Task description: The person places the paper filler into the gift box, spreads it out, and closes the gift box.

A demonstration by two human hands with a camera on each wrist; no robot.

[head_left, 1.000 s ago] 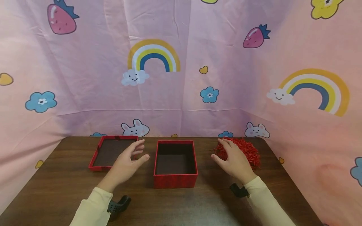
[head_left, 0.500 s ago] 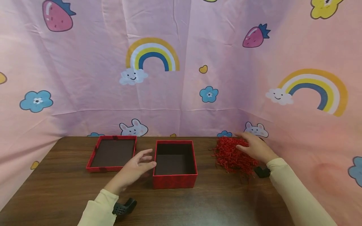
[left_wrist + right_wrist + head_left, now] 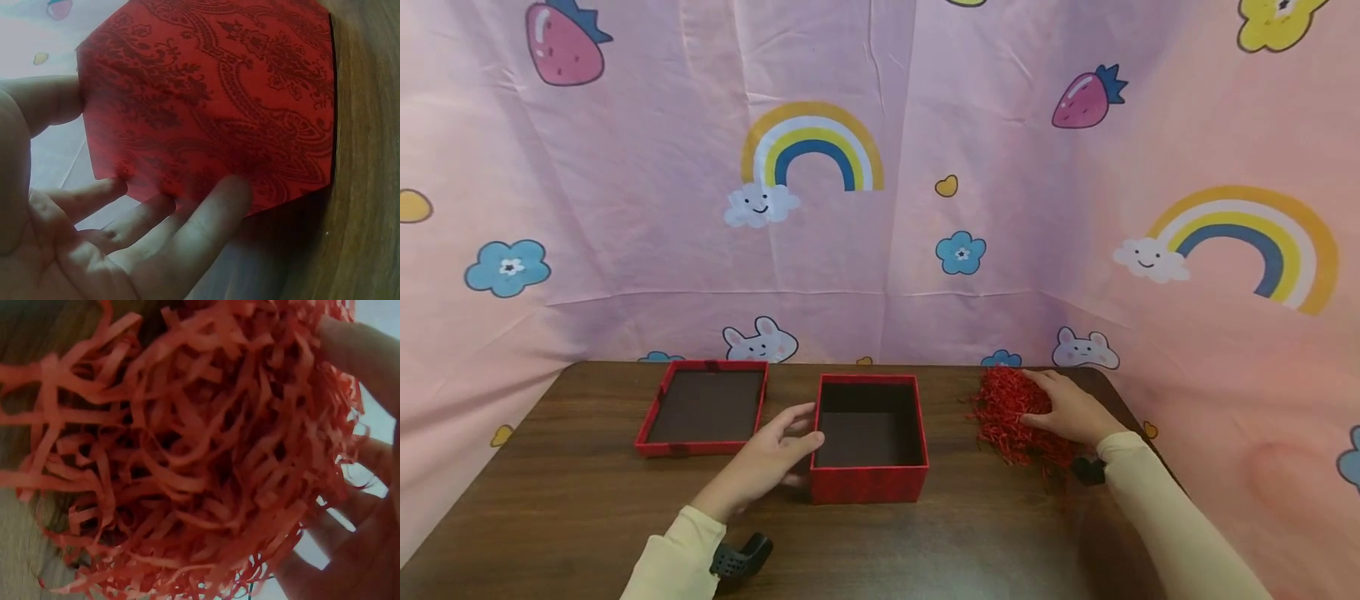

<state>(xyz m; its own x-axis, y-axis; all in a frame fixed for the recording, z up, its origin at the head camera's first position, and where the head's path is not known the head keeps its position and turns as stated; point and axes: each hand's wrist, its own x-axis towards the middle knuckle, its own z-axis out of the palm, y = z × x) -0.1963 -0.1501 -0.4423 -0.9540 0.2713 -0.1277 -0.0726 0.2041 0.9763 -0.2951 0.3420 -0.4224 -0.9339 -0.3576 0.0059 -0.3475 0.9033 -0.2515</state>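
A red box [image 3: 869,483] with a dark inside stands open-topped mid-table; the left wrist view shows the paisley pattern on its red side [image 3: 250,106]. My left hand [image 3: 763,467] touches the left side of this box, thumb at the rim and the relaxed fingers spread along the wall. On the right, a pile of red shredded paper [image 3: 1003,417] lies loose on the table. My right hand [image 3: 1075,408] rests at the pile's right side, its fingers spread against the strands, as the right wrist view shows of the shredded paper [image 3: 206,444]. Some fingertips are hidden among the strands.
A shallow red box lid [image 3: 703,408], dark inside facing up, lies to the left of the box. The brown wooden table [image 3: 970,533] is bordered at the back and sides by a printed pink and purple cloth [image 3: 842,258].
My left hand has moved right, from over the lid to the box's side. My right hand has swung to the pile's right and come down against the shredded paper.
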